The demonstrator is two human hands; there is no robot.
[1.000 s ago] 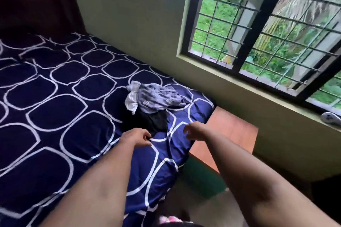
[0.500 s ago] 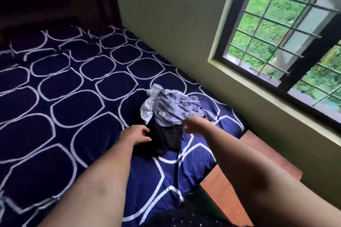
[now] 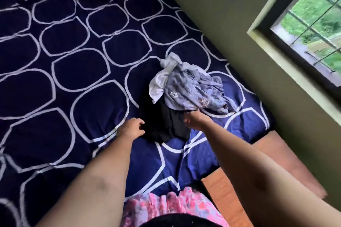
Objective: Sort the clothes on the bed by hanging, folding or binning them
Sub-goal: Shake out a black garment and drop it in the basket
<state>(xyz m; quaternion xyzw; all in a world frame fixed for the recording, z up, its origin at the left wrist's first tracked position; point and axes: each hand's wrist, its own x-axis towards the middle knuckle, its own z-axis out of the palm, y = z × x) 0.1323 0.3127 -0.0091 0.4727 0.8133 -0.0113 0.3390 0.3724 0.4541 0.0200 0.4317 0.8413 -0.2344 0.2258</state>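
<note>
A small pile of clothes lies near the right edge of the bed, which has a navy sheet with white rings. A lilac embroidered garment is on top, a white garment sticks out at its left, and a black garment lies underneath, spreading toward me. My left hand is at the black garment's left edge, its loosely curled fingertips touching the cloth. My right hand has its fingers curled into the black garment's upper right edge, just under the lilac hem.
A green wall runs along the bed's right side, with a barred window at the upper right. An orange-brown wooden ledge borders the bed's near right corner. My pink patterned clothing fills the bottom of the view.
Both hands have moved forward to the pile: the left onto the black garment's left edge, the right into the cloth under the lilac garment. My view has tilted down toward the bed.
</note>
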